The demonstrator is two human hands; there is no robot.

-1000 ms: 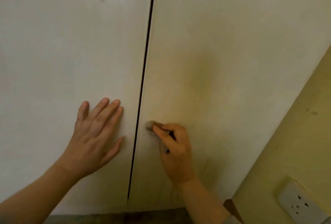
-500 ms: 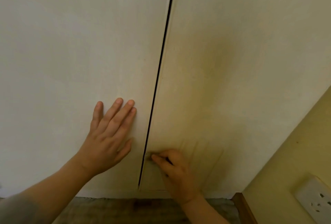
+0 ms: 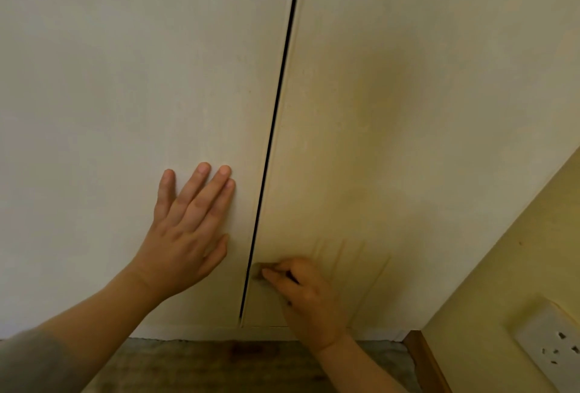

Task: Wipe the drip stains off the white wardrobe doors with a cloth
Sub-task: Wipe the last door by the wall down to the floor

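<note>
Two white wardrobe doors fill the view, the left door [image 3: 110,94] and the right door [image 3: 423,110], split by a dark gap. Faint vertical drip stains [image 3: 348,264] streak the low part of the right door. My right hand [image 3: 307,298] is closed around a small greyish cloth [image 3: 260,270], pressing it on the right door beside the gap, close to the bottom edge. Only a small wad of cloth shows past my fingers. My left hand [image 3: 188,229] lies flat with its fingers apart on the left door.
A yellow wall [image 3: 514,267] meets the wardrobe on the right and carries a white power socket [image 3: 552,348]. A wooden skirting strip [image 3: 423,358] runs along its base. Grey floor [image 3: 219,364] lies below the doors.
My right hand slid the cloth down the right door, from mid-height to near the bottom edge. The view tilted down and the floor came into sight. My left hand stayed flat on the left door.
</note>
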